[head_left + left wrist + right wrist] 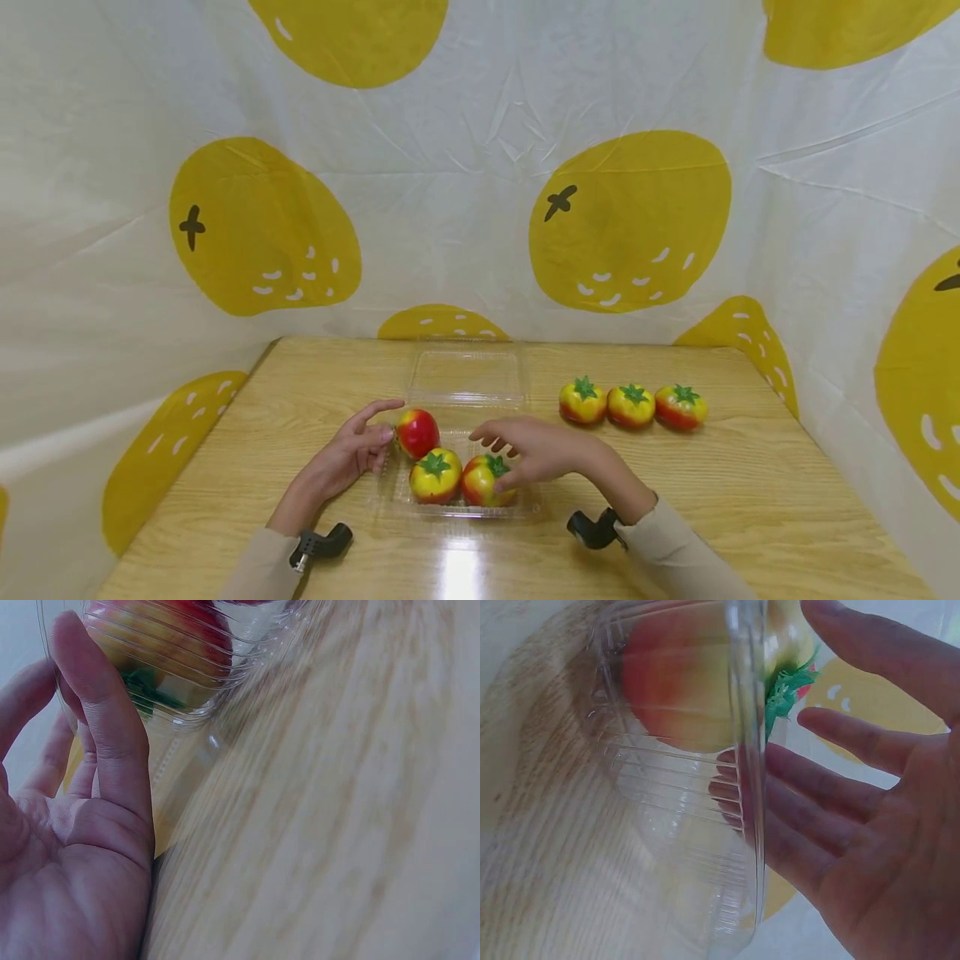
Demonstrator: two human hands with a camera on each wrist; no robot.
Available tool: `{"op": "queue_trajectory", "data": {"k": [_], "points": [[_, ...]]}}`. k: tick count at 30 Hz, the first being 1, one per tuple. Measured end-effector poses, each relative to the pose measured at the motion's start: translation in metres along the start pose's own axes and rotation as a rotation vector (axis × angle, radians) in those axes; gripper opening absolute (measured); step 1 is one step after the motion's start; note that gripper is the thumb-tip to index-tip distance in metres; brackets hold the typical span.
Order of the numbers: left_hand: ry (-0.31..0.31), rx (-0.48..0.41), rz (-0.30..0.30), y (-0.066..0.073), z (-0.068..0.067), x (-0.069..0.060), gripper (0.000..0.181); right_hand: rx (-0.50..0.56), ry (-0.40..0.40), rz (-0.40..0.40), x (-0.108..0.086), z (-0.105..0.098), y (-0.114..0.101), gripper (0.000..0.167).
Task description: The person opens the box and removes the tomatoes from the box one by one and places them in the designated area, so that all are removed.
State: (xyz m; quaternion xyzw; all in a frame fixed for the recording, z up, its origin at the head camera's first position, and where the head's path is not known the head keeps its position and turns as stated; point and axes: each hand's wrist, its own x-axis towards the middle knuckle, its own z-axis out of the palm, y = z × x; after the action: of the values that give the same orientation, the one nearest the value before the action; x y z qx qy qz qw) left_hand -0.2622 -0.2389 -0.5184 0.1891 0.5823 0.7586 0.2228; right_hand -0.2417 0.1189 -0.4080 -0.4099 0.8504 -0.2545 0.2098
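Note:
An open clear plastic clamshell box (487, 511) holds three artificial tomato-like fruits with green star-shaped leaves. A redder fruit (417, 433) lies on its side at the back left. In front sit a yellow fruit (436, 477) and a red-yellow fruit (486, 481), leaves up. My left hand (347, 454) is at the box's left side, thumb by the rim and index finger stretched past the redder fruit. Above the box's right part hovers my right hand (536, 450), fingers spread and gently bent, gripping nothing. Through the right wall (746, 787), some of its fingertips show inside the box.
To the right on the wooden table (675, 500), three more fruits stand in a row: a left one (582, 402), a middle one (631, 407) and a right one (681, 408). The clear lid (468, 375) lies folded back toward the patterned cloth (450, 250).

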Motion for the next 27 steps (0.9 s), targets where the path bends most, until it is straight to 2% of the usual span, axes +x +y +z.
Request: {"op": "queue_trajectory", "data": {"k": [8, 14, 27], "points": [[0.017, -0.021, 0.002, 0.0, 0.001, -0.001, 0.05, -0.129, -0.057, 0.054, 0.008, 0.001, -0.006, 0.064], [-0.006, -0.006, 0.014, 0.0, 0.001, 0.0, 0.05, -0.132, -0.066, 0.077, 0.011, 0.001, -0.007, 0.054], [-0.004, -0.017, 0.016, -0.001, 0.001, 0.0, 0.049, -0.103, -0.103, 0.075, 0.012, 0.003, -0.001, 0.053]]}}
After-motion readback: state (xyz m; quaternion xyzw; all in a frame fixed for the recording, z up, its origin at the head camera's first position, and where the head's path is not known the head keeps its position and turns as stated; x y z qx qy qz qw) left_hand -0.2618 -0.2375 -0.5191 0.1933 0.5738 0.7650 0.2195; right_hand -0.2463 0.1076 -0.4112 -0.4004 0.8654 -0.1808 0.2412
